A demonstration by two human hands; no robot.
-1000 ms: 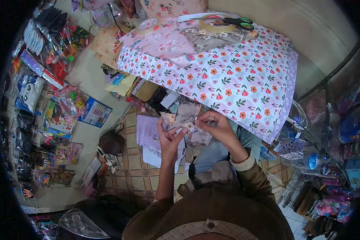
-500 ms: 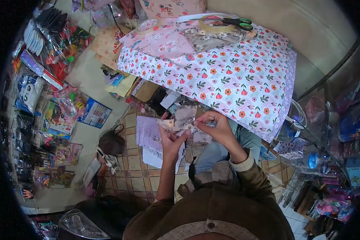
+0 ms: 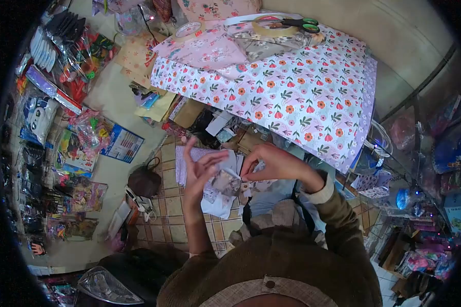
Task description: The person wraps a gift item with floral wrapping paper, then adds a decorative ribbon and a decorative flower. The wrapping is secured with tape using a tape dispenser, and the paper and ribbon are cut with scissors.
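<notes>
My right hand (image 3: 279, 166) pinches the edge of a small folded piece of grey floral paper (image 3: 225, 184) between thumb and fingertips. The paper hangs to the left of those fingers, over my lap. My left hand (image 3: 195, 176) is raised just left of the paper, fingers spread and slightly blurred, apparently holding nothing. Below the hands lie purple patterned paper (image 3: 181, 163) and a white sheet (image 3: 217, 205), partly covered by the left hand and the floral piece.
A large flowered wrapping sheet (image 3: 292, 97) covers the surface ahead. On it rest black-and-green scissors (image 3: 303, 24), a yellowish tape roll (image 3: 264, 30) and another tape roll (image 3: 188, 30). Packaged goods (image 3: 82, 138) line the left; a dark round bag (image 3: 144, 181) sits by the tiled floor.
My left hand has let go of the floral paper and moved left and up, its fingers spreading. The right hand has lowered slightly with the paper.
</notes>
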